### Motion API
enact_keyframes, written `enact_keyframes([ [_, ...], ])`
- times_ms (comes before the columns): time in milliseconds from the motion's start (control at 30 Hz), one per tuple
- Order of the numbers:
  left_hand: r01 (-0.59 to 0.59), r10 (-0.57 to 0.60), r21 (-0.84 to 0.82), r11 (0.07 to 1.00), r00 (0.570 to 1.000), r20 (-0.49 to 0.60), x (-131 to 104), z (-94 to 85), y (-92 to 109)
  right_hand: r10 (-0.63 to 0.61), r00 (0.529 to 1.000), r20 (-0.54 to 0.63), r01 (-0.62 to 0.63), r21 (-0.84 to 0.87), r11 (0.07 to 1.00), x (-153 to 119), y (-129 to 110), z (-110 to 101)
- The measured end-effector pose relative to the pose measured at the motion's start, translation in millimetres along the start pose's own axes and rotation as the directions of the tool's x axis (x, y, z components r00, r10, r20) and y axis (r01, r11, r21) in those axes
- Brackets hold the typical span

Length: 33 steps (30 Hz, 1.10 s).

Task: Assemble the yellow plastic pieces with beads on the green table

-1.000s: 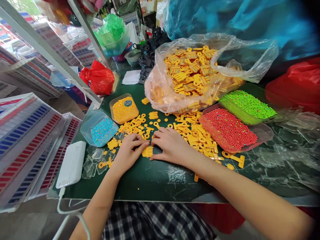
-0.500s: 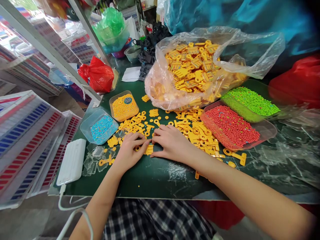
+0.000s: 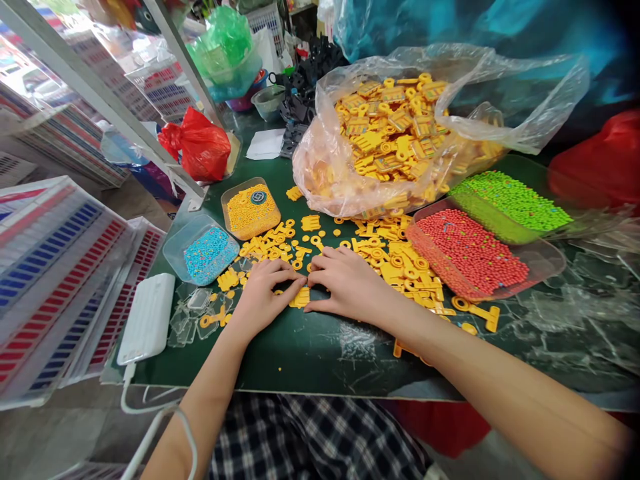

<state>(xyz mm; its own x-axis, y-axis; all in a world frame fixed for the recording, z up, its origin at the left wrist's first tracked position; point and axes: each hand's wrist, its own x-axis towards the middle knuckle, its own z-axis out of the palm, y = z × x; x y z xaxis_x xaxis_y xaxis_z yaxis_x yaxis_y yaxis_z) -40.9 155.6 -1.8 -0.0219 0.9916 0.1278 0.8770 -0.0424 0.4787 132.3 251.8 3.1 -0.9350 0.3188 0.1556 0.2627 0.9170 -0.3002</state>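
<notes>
- One yellow piece (image 3: 301, 298) lies on the worktop (image 3: 315, 360), apparently unfinished.
- Your left hand (image 3: 264, 297) and right hand (image 3: 345, 283) curl at its edges; pinching, can't tell.
- Bagged pieces (image 3: 395, 130) look done; loose parts (image 3: 407, 263) remain.

"What can you see on the left, from your end?"
"I see a white power bank (image 3: 146, 319) with its cable (image 3: 129, 375) attached, beside patterned baskets (image 3: 55, 287)."
"Further back?"
"I make out a knotted red bag (image 3: 204, 150), then white paper (image 3: 265, 144) near black parts (image 3: 319, 79)."
</notes>
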Motion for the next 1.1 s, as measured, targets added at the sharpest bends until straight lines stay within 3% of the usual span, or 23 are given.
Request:
enact_keyframes([
  [133, 0.012, -0.013, 0.012, 1.0, 0.999, 0.034, 4.9, -1.5, -0.7, -0.021, 1.0, 0.01, 0.021, 0.021, 1.0, 0.0, 0.3, -3.1],
  [333, 0.004, -0.013, 0.066, 0.998, 0.991, 0.134, 10.6, -6.2, 0.2, 0.002, 0.992, 0.123, -0.006, 0.039, 0.999, 2.0, -3.3, -10.4],
  [733, -0.054, 0.046, 0.055, 0.997, 0.989, 0.138, -1.5, -12.6, -0.4, 0.035, 0.985, 0.168, -0.045, 0.056, 0.997, 1.7, -4.4, -10.2],
  [933, -0.182, 0.177, 0.138, 0.974, 0.983, 0.044, -4.7, -17.4, 1.6, 0.049, 0.988, 0.148, -0.061, 0.074, 0.995, 2.0, -5.6, -9.6],
  [1033, -0.174, 0.189, 0.184, 0.968, 0.979, -0.07, 6.1, -37.1, -5.6, 0.058, 0.986, 0.154, -0.071, 0.078, 0.994, 2.6, -6.0, -9.0],
  [1100, -0.099, 0.138, 0.222, 0.97, 0.976, -0.169, 22.4, -56.8, -15.1, 0.064, 0.986, 0.155, -0.077, 0.078, 0.994, 3.0, -5.7, -8.0],
])
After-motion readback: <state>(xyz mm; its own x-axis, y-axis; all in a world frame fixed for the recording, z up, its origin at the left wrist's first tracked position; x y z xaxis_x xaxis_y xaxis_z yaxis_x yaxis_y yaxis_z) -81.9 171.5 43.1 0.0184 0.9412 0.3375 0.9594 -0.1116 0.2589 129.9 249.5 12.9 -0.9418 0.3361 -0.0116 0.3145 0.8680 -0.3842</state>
